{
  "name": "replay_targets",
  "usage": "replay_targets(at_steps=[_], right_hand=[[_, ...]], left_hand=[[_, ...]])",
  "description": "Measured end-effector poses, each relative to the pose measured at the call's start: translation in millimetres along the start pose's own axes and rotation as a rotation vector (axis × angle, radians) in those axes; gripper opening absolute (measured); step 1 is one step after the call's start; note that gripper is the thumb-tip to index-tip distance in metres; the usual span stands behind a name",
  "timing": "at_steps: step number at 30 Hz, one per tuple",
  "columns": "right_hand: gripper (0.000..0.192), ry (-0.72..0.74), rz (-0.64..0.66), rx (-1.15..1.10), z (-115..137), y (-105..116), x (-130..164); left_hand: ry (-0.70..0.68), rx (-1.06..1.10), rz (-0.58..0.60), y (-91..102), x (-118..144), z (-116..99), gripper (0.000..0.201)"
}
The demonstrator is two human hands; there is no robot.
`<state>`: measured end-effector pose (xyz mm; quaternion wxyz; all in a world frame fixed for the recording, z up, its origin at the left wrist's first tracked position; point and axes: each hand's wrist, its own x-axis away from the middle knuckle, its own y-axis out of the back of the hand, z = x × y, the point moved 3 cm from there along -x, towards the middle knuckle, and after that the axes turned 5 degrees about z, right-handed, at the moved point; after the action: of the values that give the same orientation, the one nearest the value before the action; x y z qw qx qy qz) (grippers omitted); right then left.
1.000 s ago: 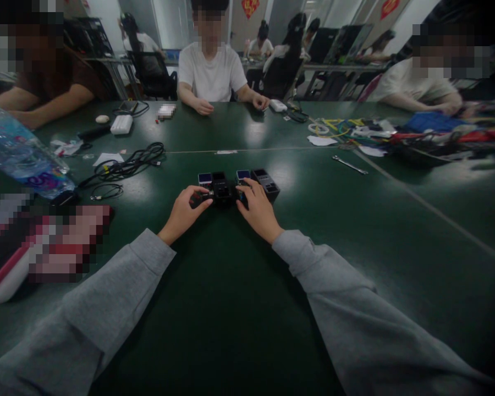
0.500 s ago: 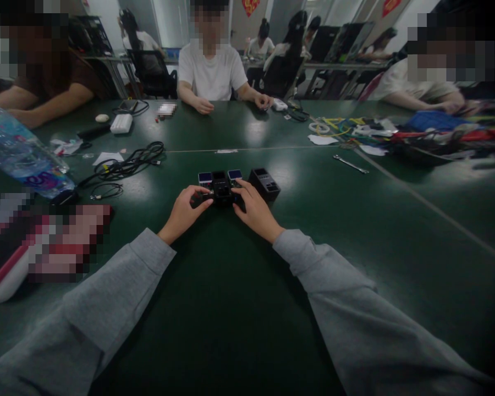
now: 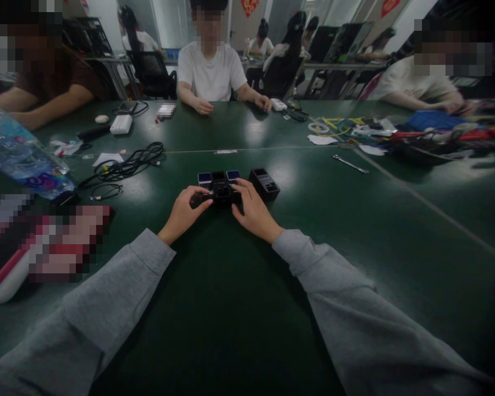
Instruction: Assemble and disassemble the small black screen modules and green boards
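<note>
On the dark green table stands a small black block-shaped device point(image 3: 219, 187), between my two hands. A small module with a blue-grey screen point(image 3: 204, 177) sits at its left, and a similar screened module point(image 3: 233, 175) at its right. My left hand point(image 3: 186, 210) has thumb and fingers curled around the left module's lower part. My right hand point(image 3: 253, 210) grips the right module the same way, index finger over its top. The fingers hide the lower parts of both modules. Just right of my right hand lies a separate black box point(image 3: 264, 183) with openings in its top.
Coiled black cables point(image 3: 136, 160) and a tilted plastic bottle point(image 3: 22, 151) lie to the left. A wrench point(image 3: 350, 164) and a heap of cables point(image 3: 421, 135) are at the right. Across the table sits a person in a white shirt point(image 3: 212, 71); other people sit at both sides.
The black device and its screened modules have shifted very slightly left. My right fingers have moved a little with them; my left hand stays almost in place.
</note>
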<state>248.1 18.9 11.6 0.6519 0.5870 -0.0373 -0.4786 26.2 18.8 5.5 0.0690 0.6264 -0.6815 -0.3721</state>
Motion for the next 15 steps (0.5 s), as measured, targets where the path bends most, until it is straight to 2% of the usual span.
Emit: replay_targets(at_steps=[5,10,12,15], right_hand=[[0.050,-0.109,-0.199,0.080,-5,12,0],[0.034,-0.398,-0.418,0.157,-41,29,5],[0.029,-0.506,-0.461,0.159,-58,30,7],[0.027,-0.587,-0.440,0.028,-78,25,10]], left_hand=[[0.006,-0.002,0.010,0.8,0,-1,0.024],[0.011,0.006,0.007,1.2,0,-2,0.021],[0.012,0.024,-0.023,1.8,0,-2,0.019],[0.037,0.085,-0.127,4.4,0,0,0.019]])
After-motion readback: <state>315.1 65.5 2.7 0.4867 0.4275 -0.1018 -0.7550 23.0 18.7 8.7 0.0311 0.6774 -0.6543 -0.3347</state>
